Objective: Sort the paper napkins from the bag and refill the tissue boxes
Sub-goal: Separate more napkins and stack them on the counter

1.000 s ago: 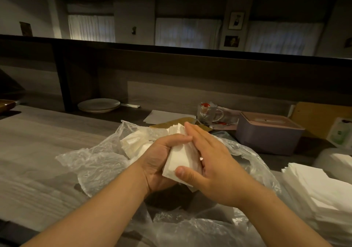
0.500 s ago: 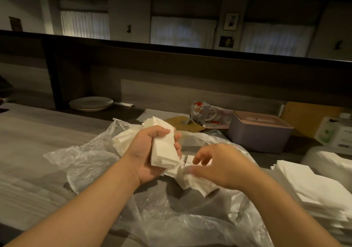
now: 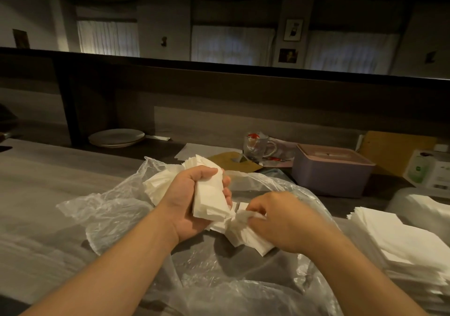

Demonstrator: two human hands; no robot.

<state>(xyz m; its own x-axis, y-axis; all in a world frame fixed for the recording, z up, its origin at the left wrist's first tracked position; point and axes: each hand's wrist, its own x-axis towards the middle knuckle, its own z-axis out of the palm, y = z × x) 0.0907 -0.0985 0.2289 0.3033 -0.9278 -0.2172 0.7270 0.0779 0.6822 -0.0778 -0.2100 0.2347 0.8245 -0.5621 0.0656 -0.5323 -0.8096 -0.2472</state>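
my left hand [image 3: 194,201] is gripping a folded wad of white paper napkins [image 3: 210,200], while my right hand [image 3: 280,220] is pinching loose white napkins [image 3: 246,235] just beside it, over the crinkled clear plastic bag [image 3: 102,208]. a neat white napkin stack [image 3: 399,245] is lying near right; a lidded mauve plastic tissue box [image 3: 328,174] is sitting far right.

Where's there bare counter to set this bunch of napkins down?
The wood counter left of the plastic bag, in front of the plates, is bare. The right side is crowded: the napkin stack fills it, with the pink tissue box behind. The middle is covered by the bag under both hands.
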